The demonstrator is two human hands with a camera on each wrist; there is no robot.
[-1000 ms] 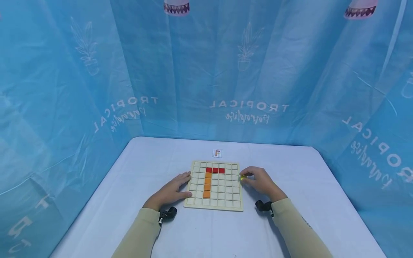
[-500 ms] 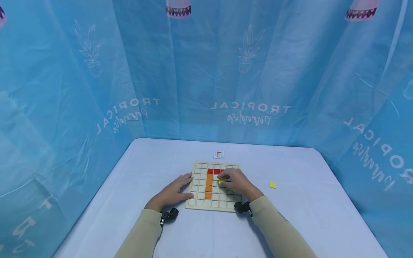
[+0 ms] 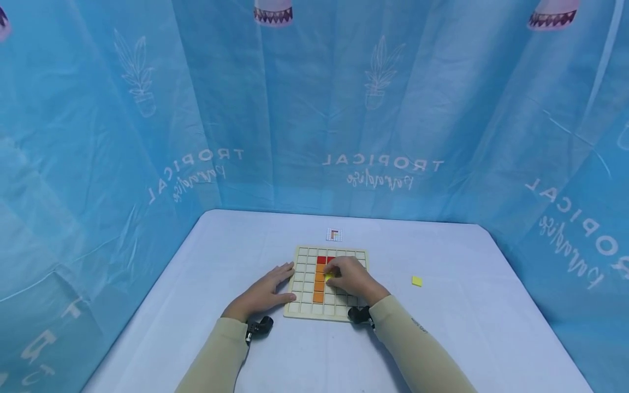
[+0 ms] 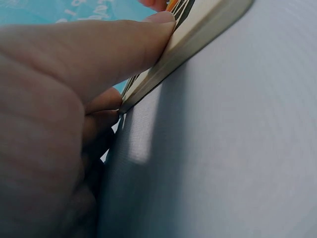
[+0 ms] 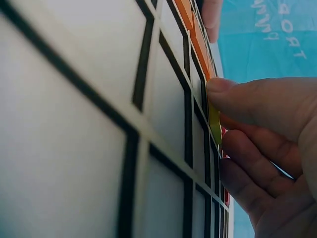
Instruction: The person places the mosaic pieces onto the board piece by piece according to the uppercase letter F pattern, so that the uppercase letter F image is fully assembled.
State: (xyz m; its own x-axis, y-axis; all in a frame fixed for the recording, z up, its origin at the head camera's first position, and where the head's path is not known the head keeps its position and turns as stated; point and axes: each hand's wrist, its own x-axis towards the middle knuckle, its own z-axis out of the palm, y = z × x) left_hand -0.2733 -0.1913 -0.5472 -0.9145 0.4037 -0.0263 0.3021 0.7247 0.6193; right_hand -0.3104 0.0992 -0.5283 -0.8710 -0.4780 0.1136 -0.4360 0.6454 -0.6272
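Observation:
A pale square grid board [image 3: 306, 309] lies on the table, with a column of orange tiles [image 3: 319, 287] and red tiles [image 3: 321, 260] along its upper part. My right hand [image 3: 355, 278] pinches a yellow tile [image 3: 328, 278] between thumb and fingers, just right of the orange column. In the right wrist view this yellow tile [image 5: 214, 121] sits right at the grid surface. My left hand [image 3: 260, 295] rests at the board's left side, fingers extended; the left wrist view has its thumb [image 4: 124, 47] against the board's rim. The right hand hides part of the red row.
Another yellow tile [image 3: 416, 281] lies on the white-covered table [image 3: 442, 327] to the right of the board. Beyond the board is a small printed card [image 3: 334, 234] with a grid pattern. Blue curtains [image 3: 314, 109] surround the table's back and sides.
My right hand has carried the yellow tile from the board's right edge leftward to the orange column. The loose yellow tile at right has come into view. My left hand stays at the board.

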